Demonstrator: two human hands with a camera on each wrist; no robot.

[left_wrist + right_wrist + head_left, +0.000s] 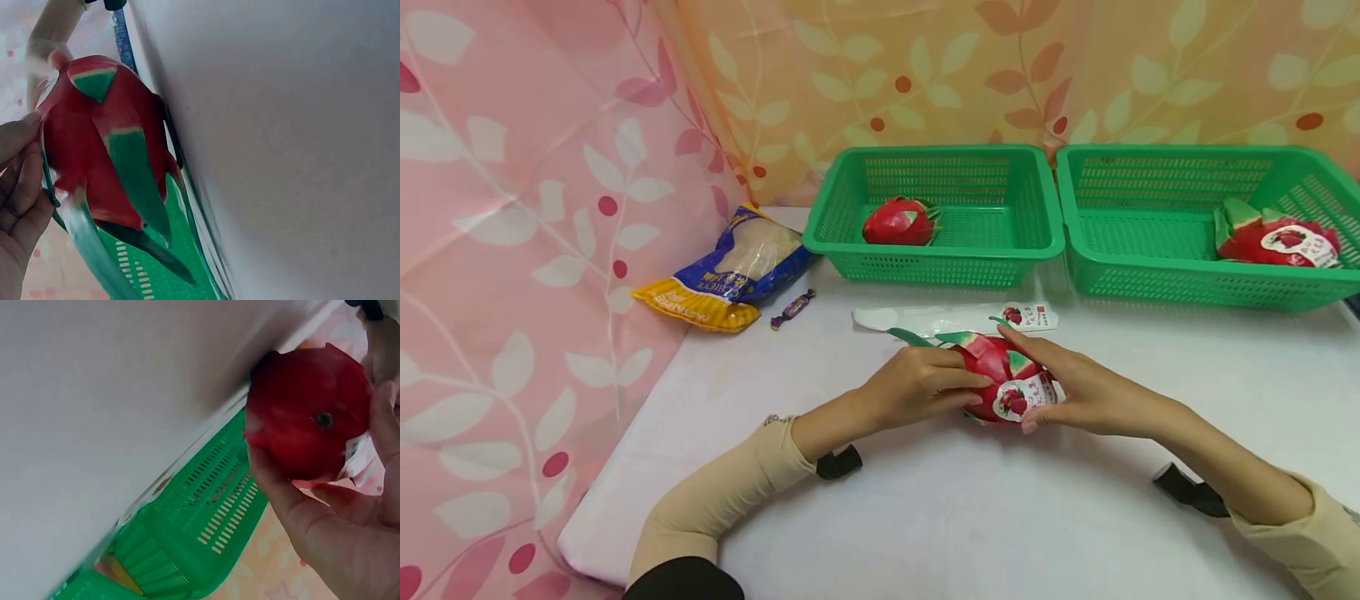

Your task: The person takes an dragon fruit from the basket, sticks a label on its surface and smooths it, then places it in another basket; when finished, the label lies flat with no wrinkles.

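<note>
A red dragon fruit with green-tipped scales (988,358) is between both hands, low over the white table. A white label with a fruit picture (1017,400) lies on its near side. My right hand (1093,392) grips the stem-scar end, thumb on one side and fingers on the other. With curled fingers, my left hand (917,387) holds the fruit's left side, fingertips close to the label. In the left wrist view, long green scales hang from the dragon fruit (106,144). The right wrist view shows the round end of the dragon fruit (300,394) with a dark spot.
Behind the fruit lies a white strip with a printed label (940,320). Two green baskets (940,268) (1187,283) stand at the back, each containing a dragon fruit (897,223) (1243,237). At left are a blue-and-yellow bag (722,275) and a purple wrapped candy (793,309).
</note>
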